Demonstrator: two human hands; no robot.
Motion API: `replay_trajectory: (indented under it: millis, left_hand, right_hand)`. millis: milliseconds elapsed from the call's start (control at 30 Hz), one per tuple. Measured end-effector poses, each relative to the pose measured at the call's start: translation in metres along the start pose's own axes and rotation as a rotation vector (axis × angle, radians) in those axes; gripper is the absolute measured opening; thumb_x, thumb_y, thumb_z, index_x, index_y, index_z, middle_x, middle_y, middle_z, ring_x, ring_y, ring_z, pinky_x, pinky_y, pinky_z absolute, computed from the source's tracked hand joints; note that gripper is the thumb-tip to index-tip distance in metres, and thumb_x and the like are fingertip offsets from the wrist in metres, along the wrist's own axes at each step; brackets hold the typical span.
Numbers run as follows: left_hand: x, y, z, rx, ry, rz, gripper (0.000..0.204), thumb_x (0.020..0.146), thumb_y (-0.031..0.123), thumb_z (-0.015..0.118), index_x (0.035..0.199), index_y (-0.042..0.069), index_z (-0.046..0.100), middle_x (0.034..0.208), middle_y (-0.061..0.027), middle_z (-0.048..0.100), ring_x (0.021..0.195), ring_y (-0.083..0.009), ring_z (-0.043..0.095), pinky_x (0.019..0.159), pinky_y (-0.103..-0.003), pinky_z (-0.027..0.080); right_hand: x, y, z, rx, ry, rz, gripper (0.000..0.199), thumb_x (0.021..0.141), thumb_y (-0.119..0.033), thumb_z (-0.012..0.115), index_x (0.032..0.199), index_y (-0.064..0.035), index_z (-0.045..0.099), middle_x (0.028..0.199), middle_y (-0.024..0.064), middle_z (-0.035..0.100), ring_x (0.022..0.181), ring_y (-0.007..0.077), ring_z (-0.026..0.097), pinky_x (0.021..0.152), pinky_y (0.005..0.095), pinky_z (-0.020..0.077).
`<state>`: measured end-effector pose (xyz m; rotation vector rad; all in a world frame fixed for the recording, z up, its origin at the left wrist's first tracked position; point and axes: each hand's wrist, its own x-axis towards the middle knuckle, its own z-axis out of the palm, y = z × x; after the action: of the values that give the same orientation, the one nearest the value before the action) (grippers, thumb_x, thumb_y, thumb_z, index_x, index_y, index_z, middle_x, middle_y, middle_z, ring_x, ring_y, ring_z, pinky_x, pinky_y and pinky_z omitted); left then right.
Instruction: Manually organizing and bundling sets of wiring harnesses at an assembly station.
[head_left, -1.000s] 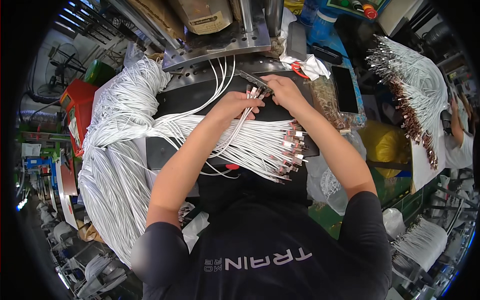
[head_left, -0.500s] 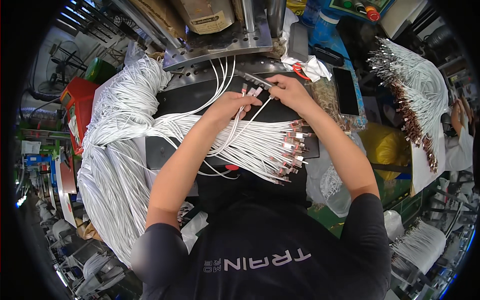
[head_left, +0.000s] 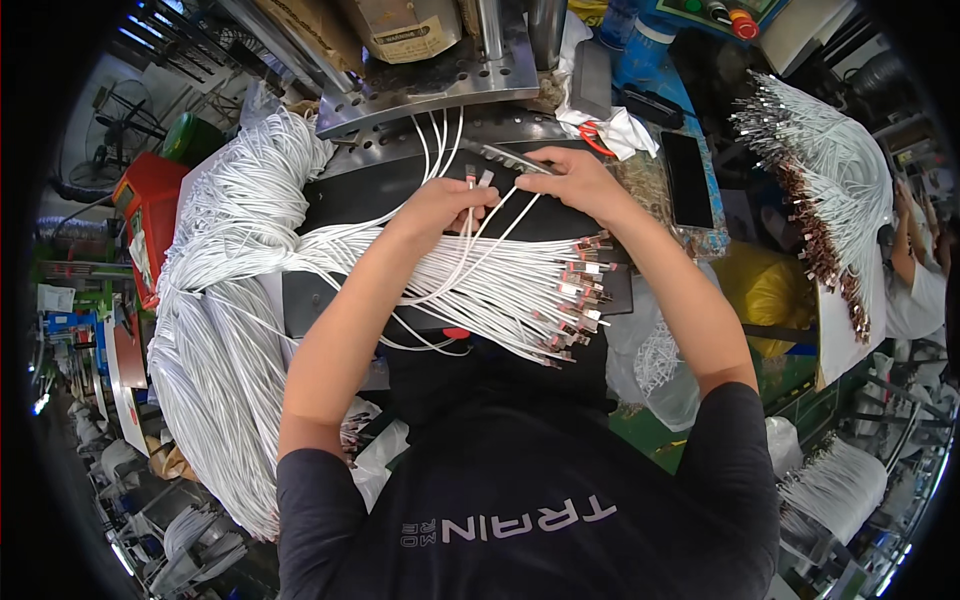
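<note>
My left hand (head_left: 448,208) is closed around a few white cables, whose plug ends (head_left: 472,175) stick up past the fingertips. My right hand (head_left: 578,182) pinches a narrow grey metal strip (head_left: 505,157) with slots or notches along it. The strip reaches left toward the press. Two more white cables (head_left: 515,222) run up to the right thumb and fingers, where their ends are hidden. Below both hands, a fanned bundle of white cables (head_left: 470,270) lies on a black surface, its metal and reddish connectors (head_left: 580,285) pointing right.
Just ahead stands a metal press plate (head_left: 430,105) on posts, with several cables under it. A thick heap of white cable (head_left: 225,230) hangs at left. A black phone (head_left: 687,180), red-handled tool (head_left: 597,137) and white tissue (head_left: 632,137) lie at right. Another cable bundle (head_left: 835,170) sits far right.
My left hand has drawn slightly left with its cables, away from the right hand. The right hand has shifted slightly left with the metal strip and the cables at its thumb.
</note>
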<state>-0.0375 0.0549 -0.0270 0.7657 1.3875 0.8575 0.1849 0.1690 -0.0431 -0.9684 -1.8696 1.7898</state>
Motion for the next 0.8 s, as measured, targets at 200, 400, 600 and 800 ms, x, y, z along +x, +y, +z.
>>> replay_trajectory:
  millis: [200, 400, 600, 800]
  left_hand:
    - [0.007, 0.002, 0.007, 0.044, -0.061, -0.074, 0.028, 0.092, 0.031, 0.074, 0.098, 0.004, 0.075, 0.073, 0.0038, 0.060, 0.061, -0.0070, 0.056, 0.059, -0.021, 0.044]
    - [0.006, -0.003, 0.009, -0.120, -0.073, -0.043, 0.028, 0.096, 0.031, 0.069, 0.099, 0.003, 0.074, 0.078, 0.0022, 0.063, 0.065, -0.0077, 0.057, 0.061, -0.021, 0.045]
    - [-0.020, 0.004, -0.018, -0.251, 0.012, 0.044, 0.033, 0.100, 0.033, 0.063, 0.101, 0.001, 0.072, 0.088, -0.0042, 0.070, 0.076, -0.0106, 0.066, 0.071, -0.022, 0.052]
    - [-0.026, 0.007, -0.031, 0.054, -0.085, -0.018, 0.037, 0.099, 0.036, 0.064, 0.097, 0.000, 0.073, 0.081, -0.0069, 0.071, 0.069, -0.0132, 0.067, 0.065, -0.025, 0.055]
  right_hand:
    - [0.000, 0.007, 0.002, -0.011, -0.123, -0.053, 0.040, 0.088, -0.014, 0.078, 0.124, 0.0006, 0.067, 0.105, 0.0059, 0.073, 0.090, 0.0085, 0.064, 0.082, 0.0249, 0.0509]
    - [-0.006, -0.001, 0.005, -0.131, -0.102, -0.040, 0.040, 0.088, -0.015, 0.078, 0.123, -0.0008, 0.067, 0.104, 0.0051, 0.073, 0.093, 0.0083, 0.064, 0.082, 0.0246, 0.0499]
    - [-0.004, -0.003, 0.003, -0.198, -0.019, -0.082, 0.042, 0.087, -0.016, 0.080, 0.124, -0.0009, 0.067, 0.104, 0.0055, 0.073, 0.093, 0.0091, 0.064, 0.082, 0.0243, 0.0498]
    - [-0.002, 0.008, 0.002, -0.117, -0.047, -0.038, 0.042, 0.087, -0.018, 0.080, 0.122, 0.0002, 0.067, 0.105, 0.0053, 0.073, 0.093, 0.0098, 0.064, 0.084, 0.0255, 0.0499]
